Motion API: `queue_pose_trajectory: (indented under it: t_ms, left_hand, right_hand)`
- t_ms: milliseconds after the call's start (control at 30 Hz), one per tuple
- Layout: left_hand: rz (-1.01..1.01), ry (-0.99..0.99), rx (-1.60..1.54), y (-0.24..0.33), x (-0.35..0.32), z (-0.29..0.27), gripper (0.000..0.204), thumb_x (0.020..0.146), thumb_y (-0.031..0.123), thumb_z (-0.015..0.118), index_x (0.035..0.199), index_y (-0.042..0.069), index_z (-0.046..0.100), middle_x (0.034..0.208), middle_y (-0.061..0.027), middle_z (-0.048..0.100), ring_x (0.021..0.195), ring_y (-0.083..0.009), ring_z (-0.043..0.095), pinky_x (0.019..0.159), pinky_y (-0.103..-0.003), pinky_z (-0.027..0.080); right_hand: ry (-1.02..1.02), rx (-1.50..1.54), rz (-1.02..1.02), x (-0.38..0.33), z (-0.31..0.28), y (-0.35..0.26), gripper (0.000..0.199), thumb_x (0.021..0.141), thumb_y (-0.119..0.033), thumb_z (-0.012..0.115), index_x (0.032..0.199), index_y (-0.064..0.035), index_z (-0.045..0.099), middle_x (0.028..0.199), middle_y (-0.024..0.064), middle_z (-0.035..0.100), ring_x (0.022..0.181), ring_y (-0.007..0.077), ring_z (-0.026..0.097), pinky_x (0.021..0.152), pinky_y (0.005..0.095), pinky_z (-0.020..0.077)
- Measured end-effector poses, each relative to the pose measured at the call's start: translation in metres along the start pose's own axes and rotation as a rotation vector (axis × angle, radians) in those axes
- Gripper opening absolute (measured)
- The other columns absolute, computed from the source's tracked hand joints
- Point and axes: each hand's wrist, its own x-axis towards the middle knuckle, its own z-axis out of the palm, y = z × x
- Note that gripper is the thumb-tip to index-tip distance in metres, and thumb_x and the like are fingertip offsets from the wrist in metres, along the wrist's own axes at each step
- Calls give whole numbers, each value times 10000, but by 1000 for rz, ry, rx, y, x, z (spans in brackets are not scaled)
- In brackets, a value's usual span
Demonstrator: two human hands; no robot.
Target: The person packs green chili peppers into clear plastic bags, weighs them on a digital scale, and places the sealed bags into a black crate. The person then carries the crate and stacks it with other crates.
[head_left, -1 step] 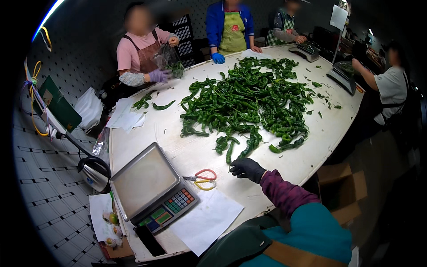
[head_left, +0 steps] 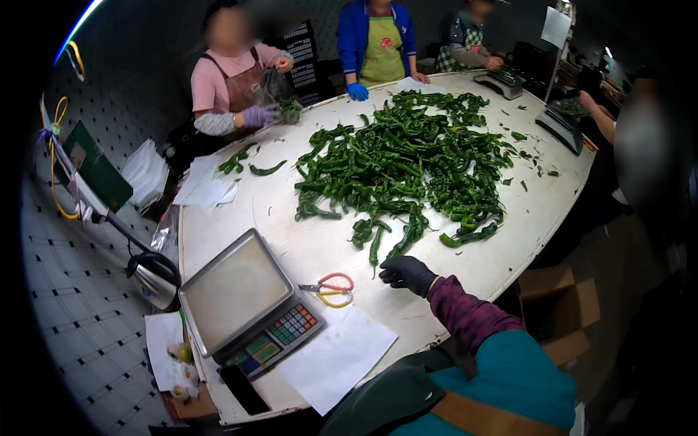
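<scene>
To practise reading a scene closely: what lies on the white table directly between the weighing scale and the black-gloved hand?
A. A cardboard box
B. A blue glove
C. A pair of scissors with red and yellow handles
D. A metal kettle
C. The scissors with red and yellow handles lie on the table just right of the scale and left of the black-gloved hand.

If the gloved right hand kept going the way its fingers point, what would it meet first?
The right hand rests on the table, fingers pointing left. Going on, it would probably meet the scissors first, though its exact heading is hard to judge.
</scene>
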Motion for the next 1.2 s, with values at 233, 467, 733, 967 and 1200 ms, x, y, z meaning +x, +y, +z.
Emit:
queue_pose_trajectory:
  t_ms: [233,467,733,967,1200]
  left_hand:
    - [-314,278,6,-128,-105,-133,428,830,290,528,1186,86,408,1083,-80,526,970,-193,509,806,-337,434]
    - [-777,319,-185,-196,-154,-127,384,842,305,506,1155,90,448,1041,-79,557,930,-196,535,781,-337,448]
    - [-981,198,-736,-203,-149,-70,349,857,323,480,1120,94,494,993,-78,593,885,-199,565,753,-338,462]
    - [-980,58,-820,-199,-153,-93,152,761,282,634,855,165,611,689,24,541,585,-110,464,524,-248,375]
    - [-729,23,-75,-279,-155,-139,261,783,210,599,1003,74,565,913,-77,562,818,-221,517,728,-313,415]
  right_hand:
    - [7,-32,-105,-7,-40,8,179,807,-223,541,906,-82,590,795,52,611,748,166,575,666,273,451]
    - [3,-538,-203,-5,-126,66,155,812,-190,544,779,-41,572,720,74,593,683,196,560,600,253,445]
    - [420,-725,-65,0,-57,92,278,792,-170,466,540,-103,371,431,33,383,319,154,341,297,273,267]
    - [428,-900,-130,-4,-77,107,279,771,-153,453,519,-41,411,419,63,402,325,169,369,316,305,300]
    - [419,-650,31,-1,-51,83,166,790,-163,535,693,-31,505,509,82,507,374,178,472,358,304,412]
